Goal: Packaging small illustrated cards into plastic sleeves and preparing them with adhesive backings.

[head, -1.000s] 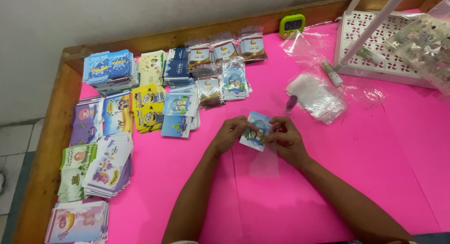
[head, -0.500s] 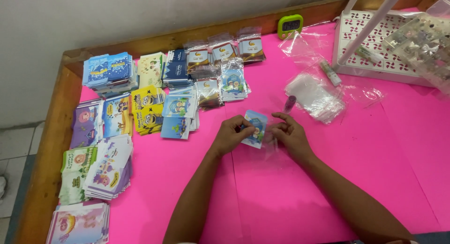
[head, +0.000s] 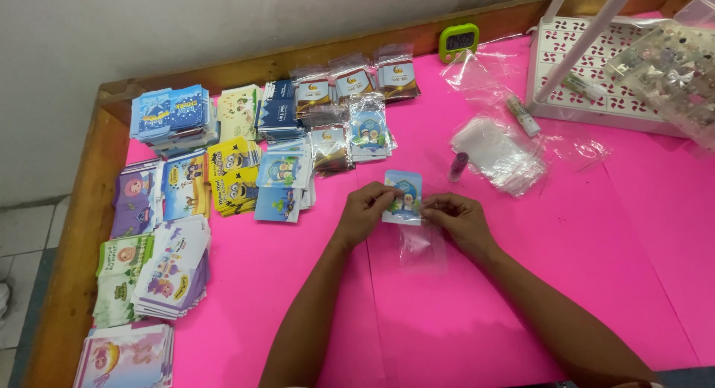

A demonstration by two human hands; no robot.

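Note:
My left hand (head: 366, 209) and my right hand (head: 459, 218) together hold a small blue picture card (head: 403, 194) just above the pink table top (head: 298, 284), one hand on each side of it. A clear plastic sleeve (head: 421, 246) hangs below the card, toward me, and the card's lower end sits at the sleeve's mouth. A loose pile of clear sleeves (head: 497, 154) lies to the right beyond my right hand, with a small purple tube (head: 457, 167) beside it.
Several stacks of colourful cards (head: 223, 172) cover the left half of the table, some bagged at the back (head: 354, 83). A green timer (head: 458, 41) stands at the wooden back rim. A white patterned tray (head: 596, 90) and a clear compartment box (head: 670, 68) sit far right.
Both hands have stayed at the same spot in the table's middle. The card now stands a little higher and more upright between the fingers, with the sleeve showing below it.

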